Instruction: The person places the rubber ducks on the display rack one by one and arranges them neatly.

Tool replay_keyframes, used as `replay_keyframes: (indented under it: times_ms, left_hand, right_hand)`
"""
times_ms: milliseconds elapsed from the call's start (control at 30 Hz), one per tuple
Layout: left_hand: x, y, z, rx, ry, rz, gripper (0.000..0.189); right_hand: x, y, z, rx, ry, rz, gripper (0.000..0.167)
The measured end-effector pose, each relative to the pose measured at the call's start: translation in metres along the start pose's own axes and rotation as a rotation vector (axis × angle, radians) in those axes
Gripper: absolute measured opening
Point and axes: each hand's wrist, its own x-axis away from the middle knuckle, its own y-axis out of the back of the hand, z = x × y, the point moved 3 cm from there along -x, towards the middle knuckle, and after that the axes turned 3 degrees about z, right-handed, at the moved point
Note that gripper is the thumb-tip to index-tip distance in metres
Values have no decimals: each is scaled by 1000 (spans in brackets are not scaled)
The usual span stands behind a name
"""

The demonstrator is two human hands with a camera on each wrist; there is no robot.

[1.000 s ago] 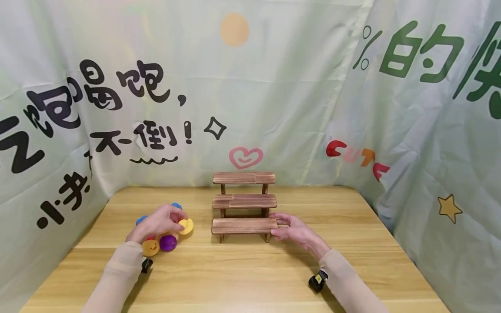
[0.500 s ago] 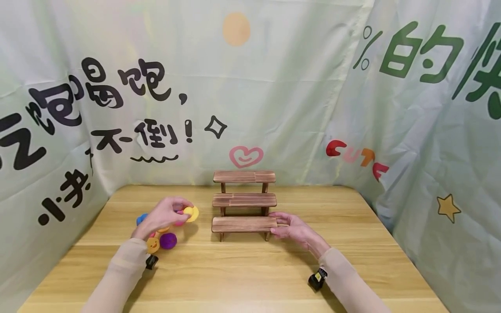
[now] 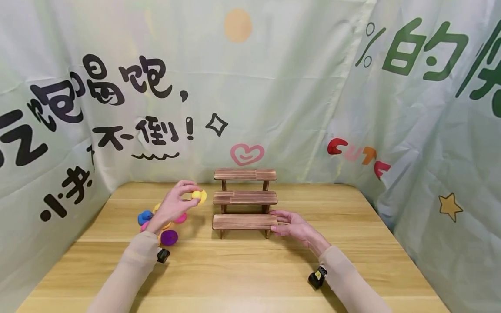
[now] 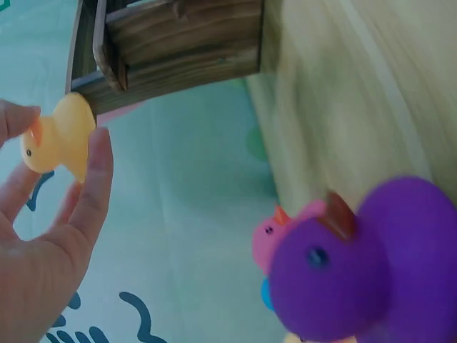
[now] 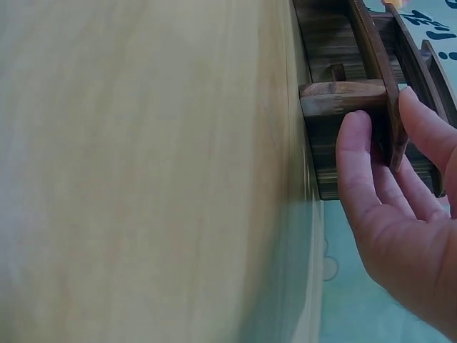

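Note:
Raised over the table left of the wooden stand, my left hand (image 3: 175,203) pinches a yellow rubber duck (image 3: 199,197) between thumb and fingers. The left wrist view shows the duck (image 4: 66,136) with its orange beak by the thumb. The three-tier brown stand (image 3: 244,222) stands upright at the middle of the table. My right hand (image 3: 296,230) holds the right end of its lowest board, thumb on one face and fingers on the other, as the right wrist view shows at the board's end (image 5: 343,98).
Several rubber ducks lie grouped on the left of the table (image 3: 235,269), partly hidden by my left forearm: a purple duck (image 3: 169,238), a blue duck (image 3: 145,217) and a pink duck (image 3: 181,218) among them. A printed cloth (image 3: 289,108) hangs behind and along both sides.
My left hand has lifted the yellow duck away from the group, up and to the right toward the stand. The right hand keeps its place on the lowest board.

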Motion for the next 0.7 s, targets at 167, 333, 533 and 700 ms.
replay_keyframes:
  times_ms: [167, 333, 533, 700]
  left_hand:
    - [-7, -2, -4, 70, 38, -33, 33]
    - [-9, -2, -12, 196, 104, -68, 40]
    - [-14, -4, -23, 280, 39, -105, 42]
    - [-18, -9, -29, 357, -44, -106, 39]
  right_hand:
    - [1, -2, 2, -28, -8, 16, 66]
    - [1, -3, 2, -83, -14, 30, 66]
    - [1, -2, 1, -91, -14, 31, 65]
    - [2, -1, 1, -88, -17, 35, 65]
